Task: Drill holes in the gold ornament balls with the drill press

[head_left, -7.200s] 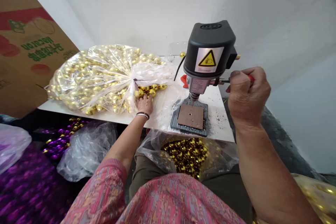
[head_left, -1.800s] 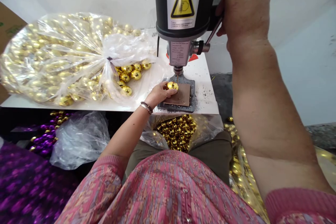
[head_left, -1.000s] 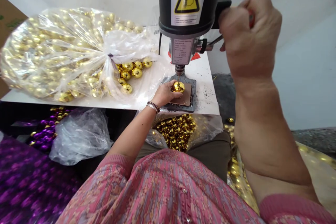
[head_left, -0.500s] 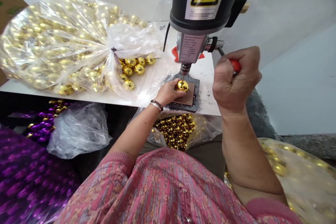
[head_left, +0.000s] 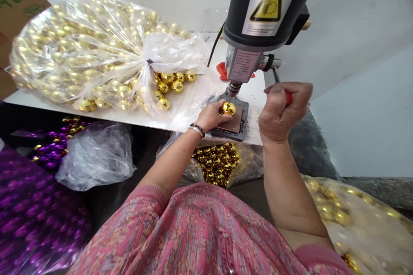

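Note:
A shiny gold faceted ball (head_left: 229,108) rests on the brown pad (head_left: 235,123) of a small drill press (head_left: 248,62). My left hand (head_left: 211,116) grips the ball between thumb and fingers from its left side. Straight above, the drill bit (head_left: 230,98) points down at the top of the ball; whether it has entered the surface I cannot tell. My right hand (head_left: 284,109) is closed around the press's feed lever, whose red knob (head_left: 288,97) shows between the fingers. Dark shavings lie around the grey base (head_left: 242,134).
A tied clear bag of gold balls (head_left: 80,56) lies on the white table (head_left: 155,123), with loose gold balls (head_left: 169,84) by its neck. Below the table edge sits an open bag of gold balls (head_left: 216,163). Purple balls (head_left: 38,215) fill the lower left; another bag (head_left: 364,210) stands lower right.
My right hand has come down and slightly left with the lever. My left hand still holds the ball under the bit. The whole view has shifted a little.

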A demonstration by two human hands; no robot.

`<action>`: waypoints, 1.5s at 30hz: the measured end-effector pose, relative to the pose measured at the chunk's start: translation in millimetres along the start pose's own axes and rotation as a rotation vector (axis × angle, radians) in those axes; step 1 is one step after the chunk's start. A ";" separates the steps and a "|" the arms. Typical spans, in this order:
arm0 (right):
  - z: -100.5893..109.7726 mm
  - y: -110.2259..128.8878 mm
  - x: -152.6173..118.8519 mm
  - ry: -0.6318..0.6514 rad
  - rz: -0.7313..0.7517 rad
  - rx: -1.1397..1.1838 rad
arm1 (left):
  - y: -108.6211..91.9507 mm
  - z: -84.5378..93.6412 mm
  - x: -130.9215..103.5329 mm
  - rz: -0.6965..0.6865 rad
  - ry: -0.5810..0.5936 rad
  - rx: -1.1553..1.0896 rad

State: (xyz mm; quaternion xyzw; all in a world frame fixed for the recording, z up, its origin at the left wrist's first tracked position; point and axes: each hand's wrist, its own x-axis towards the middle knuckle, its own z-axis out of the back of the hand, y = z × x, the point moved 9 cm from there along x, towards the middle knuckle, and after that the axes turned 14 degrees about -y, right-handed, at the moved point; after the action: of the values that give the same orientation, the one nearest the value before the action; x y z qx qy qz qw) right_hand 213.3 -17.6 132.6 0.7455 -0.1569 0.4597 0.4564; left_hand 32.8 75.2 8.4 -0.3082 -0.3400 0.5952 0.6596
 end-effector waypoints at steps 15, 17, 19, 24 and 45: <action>-53.3 -4.6 97.8 0.165 -0.269 -0.049 | -6.8 13.0 -31.0 -0.063 0.115 -0.166; -51.1 -2.1 96.0 0.130 -0.272 -0.030 | -9.4 11.3 -49.1 -0.104 0.251 -0.162; -46.9 0.7 91.8 0.105 -0.270 -0.012 | -7.7 16.5 -58.9 -0.116 0.314 -0.132; -40.5 7.5 84.0 0.151 -0.247 -0.014 | 21.6 98.1 -24.4 -0.043 -0.143 0.233; -31.6 14.2 73.7 0.160 -0.262 0.023 | 41.9 125.0 -19.1 -0.029 -0.304 0.067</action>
State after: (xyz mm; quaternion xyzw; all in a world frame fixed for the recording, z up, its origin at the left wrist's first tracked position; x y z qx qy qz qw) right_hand 225.8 14.5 206.3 0.7257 -0.0161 0.4560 0.5149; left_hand -94.4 60.7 45.2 -0.1875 -0.4204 0.6366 0.6187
